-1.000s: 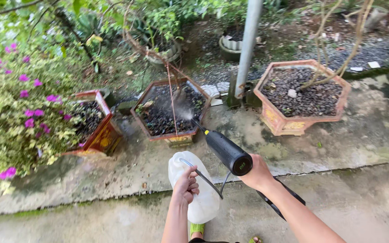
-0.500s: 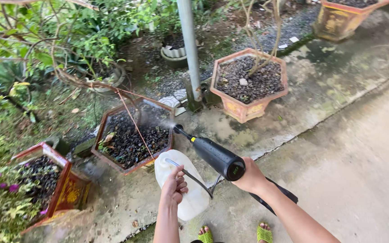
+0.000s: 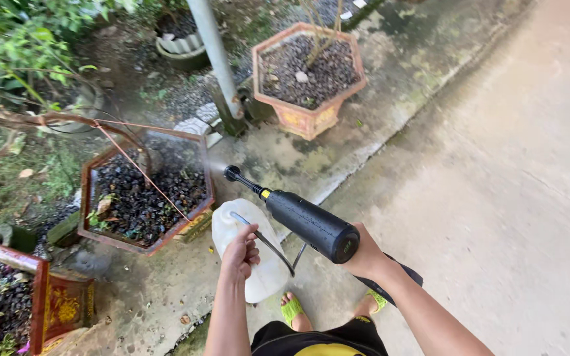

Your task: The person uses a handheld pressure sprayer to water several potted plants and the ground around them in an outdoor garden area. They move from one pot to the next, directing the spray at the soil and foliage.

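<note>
On the concrete path beside a row of planters, seen from the head camera, the right hand point(image 3: 366, 254) is closed around the rear grip of a black cylindrical spray gun point(image 3: 308, 223). Its thin nozzle, with a yellow band at the base, points toward a dark hexagonal planter point(image 3: 145, 192) filled with dark stones. The left hand point(image 3: 240, 252) curls its fingers about the handle of a translucent white jug point(image 3: 245, 254), carried just below the gun; a thin tube runs from gun to jug.

The gun's grip is hidden inside the right palm, and the jug's lower part is cut off behind the left forearm. A faint mist at the nozzle is hard to make out.

A grey post point(image 3: 216, 56) stands between the dark planter and an orange hexagonal planter point(image 3: 308, 72). A red planter point(image 3: 41, 300) sits at lower left. A thin orange cord crosses the dark planter. Feet in green sandals point(image 3: 291, 308) show below.
</note>
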